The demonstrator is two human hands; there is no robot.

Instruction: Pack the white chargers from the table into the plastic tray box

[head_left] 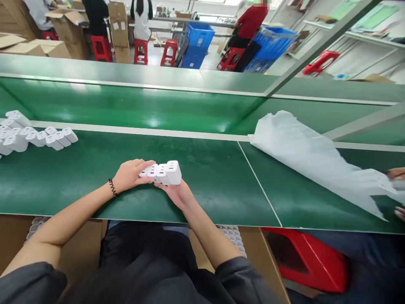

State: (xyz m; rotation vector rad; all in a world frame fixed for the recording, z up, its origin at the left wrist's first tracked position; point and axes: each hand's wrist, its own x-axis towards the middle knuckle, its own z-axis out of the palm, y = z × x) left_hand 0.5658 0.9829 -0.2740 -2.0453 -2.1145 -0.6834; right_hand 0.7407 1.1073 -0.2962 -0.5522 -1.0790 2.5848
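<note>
A short row of white charger blocks (163, 171), with small dark port slots on top, is held between my two hands above the green work surface (205, 198). My left hand (131, 172) closes round the row's left end, thumb in front and fingers behind. From below and the right, my right hand (177, 193) supports the other end, with its fingers partly hidden under the blocks. The block at the right end stands a little higher than the others. A heap of similar white charger blocks (41, 137) lies on the left part of the surface.
White wrapping sheeting (303, 156) lies at the right, near another person's hands (399, 173). Cardboard boxes with more blocks flank my lap below the table edge. A red stool (313, 261) stands lower right. Beyond the bench are people, red stools and blue crates (198, 40).
</note>
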